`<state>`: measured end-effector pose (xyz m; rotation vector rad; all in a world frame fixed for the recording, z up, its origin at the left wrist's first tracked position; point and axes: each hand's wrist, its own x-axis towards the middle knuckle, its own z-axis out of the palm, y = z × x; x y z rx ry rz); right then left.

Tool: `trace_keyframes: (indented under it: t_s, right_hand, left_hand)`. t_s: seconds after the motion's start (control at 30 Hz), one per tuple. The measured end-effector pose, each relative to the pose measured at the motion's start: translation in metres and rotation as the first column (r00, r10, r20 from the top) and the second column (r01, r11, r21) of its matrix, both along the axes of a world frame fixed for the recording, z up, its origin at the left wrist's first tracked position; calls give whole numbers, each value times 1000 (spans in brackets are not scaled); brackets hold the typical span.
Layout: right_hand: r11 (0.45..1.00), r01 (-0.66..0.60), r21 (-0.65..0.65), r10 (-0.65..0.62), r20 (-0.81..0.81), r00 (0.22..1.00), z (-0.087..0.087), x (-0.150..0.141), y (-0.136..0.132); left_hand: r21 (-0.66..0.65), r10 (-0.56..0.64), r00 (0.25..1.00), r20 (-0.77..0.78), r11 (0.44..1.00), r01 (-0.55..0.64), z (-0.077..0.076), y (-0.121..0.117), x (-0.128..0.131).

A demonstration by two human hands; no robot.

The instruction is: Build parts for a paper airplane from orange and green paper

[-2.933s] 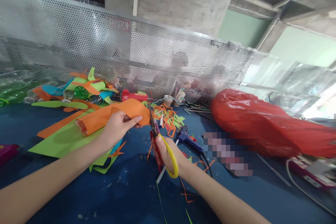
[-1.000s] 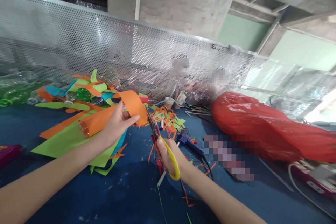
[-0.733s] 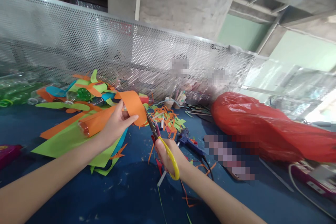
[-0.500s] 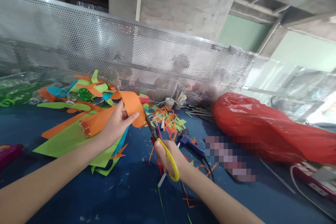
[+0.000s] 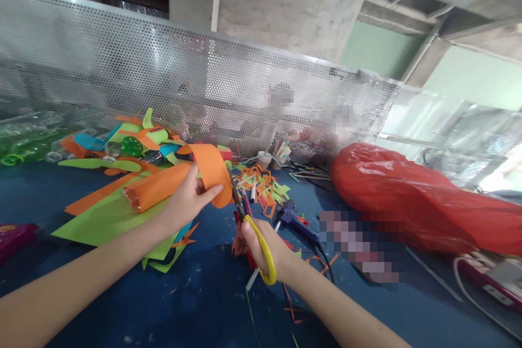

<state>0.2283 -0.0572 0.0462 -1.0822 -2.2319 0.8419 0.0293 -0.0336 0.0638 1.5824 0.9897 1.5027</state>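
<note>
Pinched in my left hand [image 5: 193,196] is a curled strip of orange paper [image 5: 212,171], its rounded end hanging to the right. My right hand [image 5: 261,247] grips a pair of scissors with yellow handles [image 5: 267,261]; the dark blades point up and left, at the right edge of the paper. Whether the blades are parted is hard to see. Behind my left hand lies a bottle wrapped in orange paper [image 5: 153,189], on top of green paper sheets [image 5: 93,225]. Orange and green paper scraps [image 5: 265,187] are strewn beyond the scissors.
A blue glue gun [image 5: 296,223] with a black cord lies right of my right hand. Farther right sits a big red plastic bag [image 5: 391,190]. Plastic bottles [image 5: 36,141] and paper shapes are heaped at left. Cups of markers [image 5: 279,157] stand before a perforated metal screen [image 5: 244,87].
My left hand and the orange paper have shifted slightly right and down. My right hand still holds the scissors, its fingers now spread lower beneath the handle.
</note>
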Motion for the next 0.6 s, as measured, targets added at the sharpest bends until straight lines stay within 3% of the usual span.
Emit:
trace_keyframes:
  t_s: [0.27,0.43,0.6]
  right_hand:
    - [998,50,29,-50,5,999,-2,-2,1]
    - [991,120,-54,-120,7,993,-6,-2,1]
    - [990,140,3,-140,22,990,-4,-4,0]
  left_hand:
    - [4,-17,1000,-2,1000,17,-1,2,-3]
    - [14,2,1000,-15,1000,-2,-3,4,-2]
    - [-1,-24,1000,20,1000,24,-1,1,0]
